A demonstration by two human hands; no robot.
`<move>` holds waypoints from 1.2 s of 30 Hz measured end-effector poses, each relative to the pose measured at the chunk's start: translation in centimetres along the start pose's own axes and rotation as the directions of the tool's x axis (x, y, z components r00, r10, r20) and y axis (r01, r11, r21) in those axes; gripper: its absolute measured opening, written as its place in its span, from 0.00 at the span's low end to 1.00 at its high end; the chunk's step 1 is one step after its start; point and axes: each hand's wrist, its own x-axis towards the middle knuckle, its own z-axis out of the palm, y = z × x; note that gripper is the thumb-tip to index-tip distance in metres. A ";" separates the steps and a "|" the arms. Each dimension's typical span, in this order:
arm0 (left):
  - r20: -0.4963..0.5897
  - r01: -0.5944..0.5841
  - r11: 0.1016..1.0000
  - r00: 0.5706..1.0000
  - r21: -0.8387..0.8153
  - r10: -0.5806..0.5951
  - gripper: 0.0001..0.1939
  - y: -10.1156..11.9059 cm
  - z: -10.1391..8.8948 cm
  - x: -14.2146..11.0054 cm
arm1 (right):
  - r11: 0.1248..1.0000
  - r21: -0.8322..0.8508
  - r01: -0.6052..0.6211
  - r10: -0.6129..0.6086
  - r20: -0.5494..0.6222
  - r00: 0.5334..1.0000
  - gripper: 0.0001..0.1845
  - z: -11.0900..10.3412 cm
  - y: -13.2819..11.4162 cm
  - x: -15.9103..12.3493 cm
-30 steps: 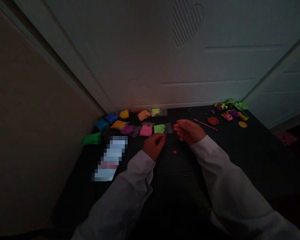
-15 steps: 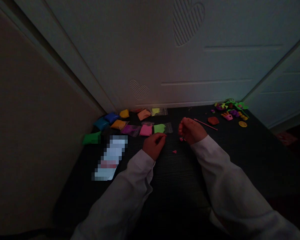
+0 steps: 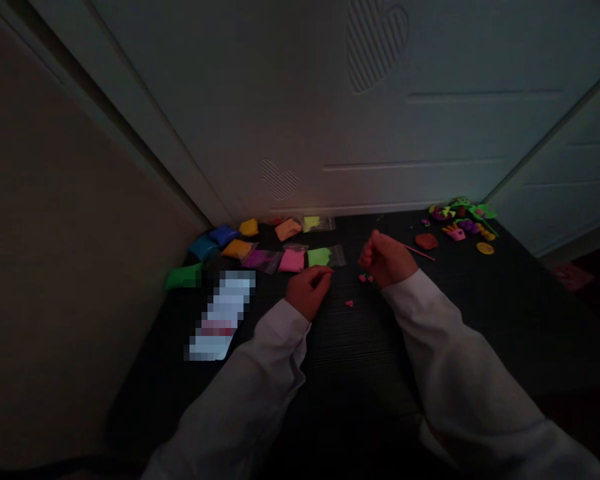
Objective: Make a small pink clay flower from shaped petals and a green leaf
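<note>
My left hand (image 3: 309,292) rests low over the dark table, thumb and forefinger brought together; whatever is between them is too small to make out. To its right, my right hand (image 3: 389,260) is raised slightly, its fingers curled in and the thumb pressed against the forefinger. Anything inside that grip is hidden. Just below the right fingers lie small pink clay bits (image 3: 363,278). Another pink clay piece (image 3: 349,303) sits on the table between the hands. A thin pink stick (image 3: 421,252) lies behind the right hand, which covers part of it.
Bags of coloured clay, including a pink bag (image 3: 292,260) and a light green bag (image 3: 319,257), line the back left. A lit phone (image 3: 223,317) lies before them. At the back right are a flat red clay piece (image 3: 427,241), a yellow disc (image 3: 485,248) and small clay figures (image 3: 454,232).
My right hand has turned a little and shifted slightly right, showing more of the pink bits below it and covering more of the stick. My left hand has stayed still.
</note>
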 end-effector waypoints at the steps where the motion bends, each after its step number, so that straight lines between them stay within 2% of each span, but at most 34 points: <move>1: 0.000 -0.002 1.000 1.000 0.000 0.002 0.12 0.0 0.0 0.0 | 1.000 -0.005 0.011 -0.011 -0.008 1.000 0.12 0.0 0.0 0.0; 3: 0.000 -0.008 1.000 1.000 0.002 0.008 0.12 0.1 0.0 0.0 | 1.000 -0.020 0.012 -0.012 -0.026 1.000 0.10 -0.1 0.0 -0.1; 8: 0.003 -0.003 1.000 1.000 0.010 0.003 0.12 0.1 -0.1 0.0 | 0.998 -0.052 -0.019 0.018 -0.028 0.999 0.11 -0.3 0.1 -0.2; 16: 0.010 0.000 1.000 1.000 -0.008 0.000 0.13 -0.1 0.0 0.0 | 0.995 -0.086 0.054 -0.059 -0.052 0.997 0.12 -0.2 0.1 -0.1; 22: 0.011 -0.002 1.000 1.000 0.007 0.002 0.13 -0.1 0.0 0.0 | 0.988 -0.156 0.016 -0.031 -0.097 0.995 0.12 0.2 -0.3 -0.3; 25: 0.013 -0.007 1.000 1.000 0.011 0.006 0.13 0.0 0.0 0.0 | 0.949 -0.308 0.069 -0.104 -0.100 0.990 0.14 0.5 -0.7 -0.9; 27: 0.014 -0.007 1.000 1.000 0.015 0.007 0.12 0.0 -0.1 0.0 | 0.842 -0.520 0.143 -0.178 -0.017 0.984 0.13 0.6 -0.9 -1.9; 30: 0.004 -0.023 0.999 1.000 0.033 0.023 0.12 0.1 -0.1 -0.1 | 0.616 -0.759 0.211 -0.106 0.186 0.977 0.09 0.2 -0.7 -3.9; 31: 0.010 -0.032 0.999 0.999 0.030 0.031 0.12 0.1 -0.1 -0.1 | 0.508 -0.825 0.247 -0.059 0.253 0.966 0.08 -0.3 -0.6 -4.6; 33: 0.009 -0.032 0.999 0.999 0.028 0.032 0.12 0.1 -0.1 -0.1 | 0.238 -0.895 0.377 0.065 0.402 0.913 0.08 -1.4 -0.1 -5.8; 35: 0.002 -0.029 0.999 1.000 0.020 0.029 0.11 0.1 0.0 -0.1 | -0.019 -0.864 0.502 0.138 0.495 0.858 0.09 -2.7 0.3 -6.7; 36: -0.006 -0.029 1.000 1.000 0.012 0.029 0.11 0.2 0.0 -0.1 | -0.143 -0.837 0.528 0.150 0.510 0.847 0.09 -3.3 0.5 -7.0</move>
